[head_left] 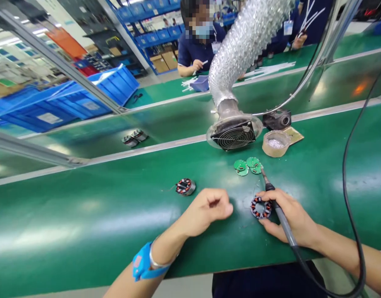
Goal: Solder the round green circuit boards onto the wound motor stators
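Observation:
My right hand (291, 217) grips a soldering iron (273, 198) like a pen, its tip pointing up toward several small green round circuit boards (248, 165). The same hand's fingers also hold a wound motor stator (261, 207) against the green table. My left hand (207, 209) rests on the table just left of that stator, fingers curled with nothing visible in them; a blue wrist strap (143, 263) is on its wrist. A second stator (185, 186) lies further left, untouched.
A silver fume duct with a fan grille (234, 134) stands behind the boards, beside a roll of tape (275, 143) and a small black device (277, 119). The iron's black cable (348, 198) loops at right. Two parts (134, 138) sit on the conveyor; a person works across it near blue crates (81, 103).

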`<action>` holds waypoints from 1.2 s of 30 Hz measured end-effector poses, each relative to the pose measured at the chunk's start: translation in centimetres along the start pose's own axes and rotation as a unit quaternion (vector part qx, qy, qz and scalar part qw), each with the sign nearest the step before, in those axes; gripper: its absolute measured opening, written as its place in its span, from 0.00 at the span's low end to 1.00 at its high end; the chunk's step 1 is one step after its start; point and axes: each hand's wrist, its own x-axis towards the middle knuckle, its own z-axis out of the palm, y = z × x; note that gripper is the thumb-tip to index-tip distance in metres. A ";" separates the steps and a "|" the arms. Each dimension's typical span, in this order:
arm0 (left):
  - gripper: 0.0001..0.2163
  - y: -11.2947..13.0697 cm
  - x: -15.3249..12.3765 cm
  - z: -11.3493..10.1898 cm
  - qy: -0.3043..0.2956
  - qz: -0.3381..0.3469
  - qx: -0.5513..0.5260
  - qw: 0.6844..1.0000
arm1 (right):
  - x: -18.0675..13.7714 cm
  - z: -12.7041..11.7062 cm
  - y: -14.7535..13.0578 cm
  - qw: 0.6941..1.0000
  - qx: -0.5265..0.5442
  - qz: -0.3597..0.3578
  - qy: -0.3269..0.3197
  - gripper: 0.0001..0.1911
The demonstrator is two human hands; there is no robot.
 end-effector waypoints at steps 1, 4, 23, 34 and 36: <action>0.21 0.1 0.4 0.0 0.046 0.023 0.027 0.998 | 0.0 0.0 0.0 1.000 0.005 -0.004 -0.006 0.23; 0.17 -0.2 1.8 1.0 0.039 0.000 0.123 0.992 | 0.1 0.0 -0.1 1.000 0.009 -0.021 -0.019 0.24; 0.17 -1.4 4.1 2.8 0.052 0.008 0.005 0.999 | 0.0 -0.2 -0.2 0.999 0.028 -0.026 -0.021 0.23; 0.13 -2.7 1.8 -0.4 0.196 0.213 0.157 0.944 | 0.1 -0.4 -0.2 0.999 0.040 -0.006 -0.033 0.25; 0.10 -2.0 5.0 -0.8 0.251 0.143 0.231 0.929 | 0.1 -0.6 -0.1 0.999 0.037 -0.015 -0.035 0.25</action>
